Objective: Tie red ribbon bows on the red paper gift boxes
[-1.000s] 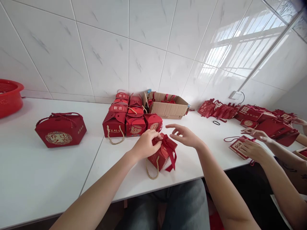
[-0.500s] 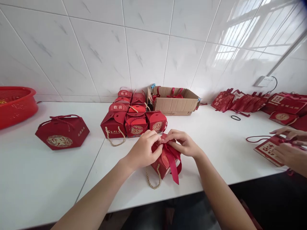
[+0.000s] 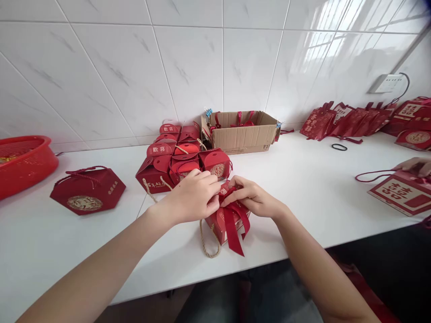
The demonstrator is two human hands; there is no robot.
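A small red box (image 3: 217, 225) stands near the table's front edge, with a beige rope handle (image 3: 209, 255) hanging from its left side. Red ribbon (image 3: 233, 231) is gathered on its top, and two tails drape down the front. My left hand (image 3: 197, 196) is closed on the ribbon at the upper left of the box. From the right, my right hand (image 3: 253, 196) pinches the ribbon at the box top. The fingertips are close together, and the ribbon between them is partly hidden.
Several red boxes (image 3: 155, 168) stand behind my hands, beside an open cardboard box (image 3: 245, 138). A hexagonal red box (image 3: 85, 190) and red basin (image 3: 30, 166) are left. At right are red bags (image 3: 346, 120), a black ring (image 3: 339, 147) and another person's hand (image 3: 417, 166) on a box.
The view has shifted. My left hand has turned more palm-down over the ribbon, and the ribbon tails hang slightly differently. The other person's box shows more of its front.
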